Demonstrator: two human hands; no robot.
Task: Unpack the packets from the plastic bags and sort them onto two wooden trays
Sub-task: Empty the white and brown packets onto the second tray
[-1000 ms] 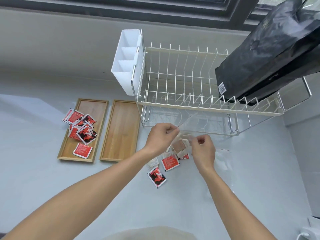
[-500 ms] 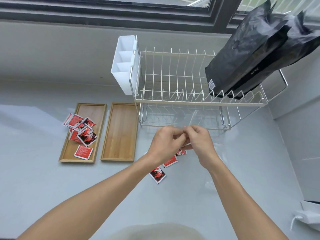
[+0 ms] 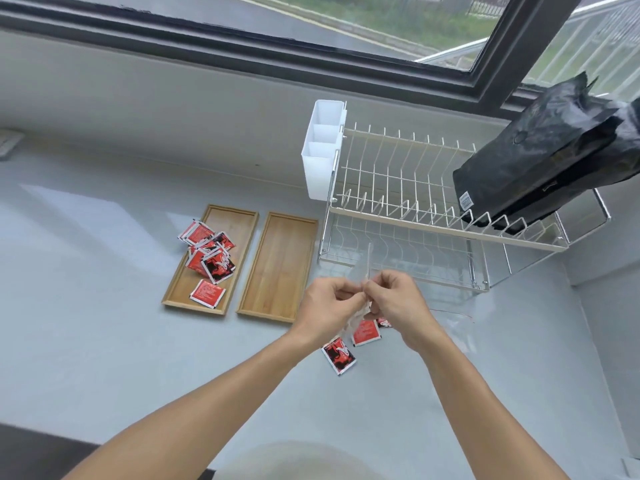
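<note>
Clear plastic bag (image 3: 364, 271) is pinched at its mouth between left hand (image 3: 327, 308) and right hand (image 3: 394, 303), probably for opening; bare tray (image 3: 278, 266) lies left of it.

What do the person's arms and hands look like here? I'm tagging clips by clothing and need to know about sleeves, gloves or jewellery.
Both forearms are bare as far as the frame shows, with no sleeve edge in view. The left hand and right hand wear no gloves. No watch or bracelet shows at either wrist, and no ring is visible on the fingers that can be seen.
</note>
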